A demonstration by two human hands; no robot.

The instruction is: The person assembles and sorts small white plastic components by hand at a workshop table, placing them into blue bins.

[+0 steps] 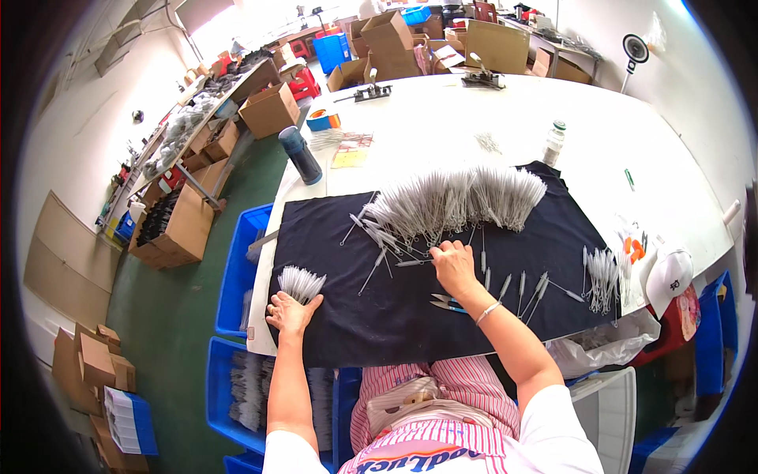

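My left hand (290,313) is wrapped round a bundle of thin white-bristled tube brushes (301,283), bristles pointing away from me, at the left of a dark cloth (347,316). Farther off, in the middle, lies a large fanned heap of the same wire-handled brushes (450,201). At its near edge my right hand (454,270) has its fingers pinched together by the wire loops; what they hold is too small to make out. Loose brushes (377,235) lie between the hands. Pliers with blue handles (448,303) rest below my right wrist.
More brushes (602,276) lie at the cloth's right end, near orange-handled scissors (634,250) and a white cap (668,276). A dark flask (300,156) and a clear bottle (554,143) stand on the white table (410,142). Blue bins (223,371) sit along its left side.
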